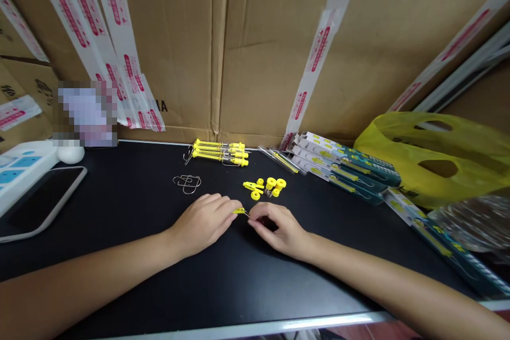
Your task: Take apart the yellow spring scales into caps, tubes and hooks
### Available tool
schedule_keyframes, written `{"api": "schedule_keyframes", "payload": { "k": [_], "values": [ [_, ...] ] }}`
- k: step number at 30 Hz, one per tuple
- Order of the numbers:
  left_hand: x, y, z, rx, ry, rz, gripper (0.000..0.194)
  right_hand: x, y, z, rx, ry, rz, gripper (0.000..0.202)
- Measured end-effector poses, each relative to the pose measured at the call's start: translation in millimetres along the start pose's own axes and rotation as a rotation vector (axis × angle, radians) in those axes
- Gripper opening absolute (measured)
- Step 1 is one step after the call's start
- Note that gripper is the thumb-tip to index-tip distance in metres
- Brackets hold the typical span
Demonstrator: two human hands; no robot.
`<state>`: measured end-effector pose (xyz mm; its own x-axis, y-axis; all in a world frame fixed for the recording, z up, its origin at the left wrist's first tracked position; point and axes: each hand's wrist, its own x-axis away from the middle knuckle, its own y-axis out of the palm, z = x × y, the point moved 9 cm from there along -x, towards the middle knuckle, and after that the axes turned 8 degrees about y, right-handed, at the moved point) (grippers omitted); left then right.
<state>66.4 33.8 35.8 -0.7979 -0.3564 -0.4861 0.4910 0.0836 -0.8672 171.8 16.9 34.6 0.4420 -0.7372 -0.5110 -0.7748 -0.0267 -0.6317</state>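
My left hand (210, 220) is closed around a small yellow plastic piece (238, 211), and only its end shows past the fingertips. Thumb and forefinger of my right hand (279, 227) pinch a thin metal wire (247, 214) that meets the yellow piece. Just beyond my hands lie loose yellow plastic caps (271, 183), small yellow clips (254, 186) and small springs (269, 192). Bent wire hooks (187, 183) rest to the left. Farther back, several slim yellow tools (220, 152) with metal rods and hooked ends lie side by side.
Long springs and yellow strips in clear sleeves (282, 159) lie at the back. Printed boxes (342, 162), a yellow plastic bag (398, 143) and clear wrapping (474, 220) crowd the right. A phone (43, 202) and power strip (26, 167) sit left. Cardboard (179, 48) walls the black table (159, 292).
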Motion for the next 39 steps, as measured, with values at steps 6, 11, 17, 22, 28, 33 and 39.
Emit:
{"api": "schedule_keyframes", "payload": {
  "k": [6, 11, 17, 22, 28, 33, 39],
  "values": [
    [1.4, 4.3, -1.5, -0.036, -0.015, -0.012, 0.021, -2.1, -5.0, 9.8, -0.071, 0.113, 0.045, 0.008],
    [1.1, 7.6, 1.4, -0.110, 0.013, -0.070, 0.022, -2.7, -5.2, 3.7, -0.130, 0.074, 0.030, 0.010],
    [-0.4, 8.3, 12.2, -0.113, 0.129, -0.092, 0.028, -3.8, -3.8, 0.0, -0.163, 0.040, -0.029, 0.009],
    [0.5, -1.6, 2.5, -0.117, 0.034, 0.006, 0.025, -5.2, -2.7, 0.3, -0.128, 0.101, -0.079, 0.009],
    [-0.3, -2.4, -4.7, -0.036, -0.038, 0.012, 0.022, 2.6, 15.4, -16.1, -0.105, 0.078, -0.226, 0.012],
    [-2.0, 9.0, 4.8, -0.024, 0.065, -0.098, 0.022, 4.0, 19.1, -20.9, -0.067, 0.016, -0.246, 0.010],
    [-0.6, 9.0, 8.7, -0.025, 0.100, -0.101, 0.022, 1.9, 12.3, -2.1, -0.047, 0.145, -0.180, 0.012]
  ]
}}
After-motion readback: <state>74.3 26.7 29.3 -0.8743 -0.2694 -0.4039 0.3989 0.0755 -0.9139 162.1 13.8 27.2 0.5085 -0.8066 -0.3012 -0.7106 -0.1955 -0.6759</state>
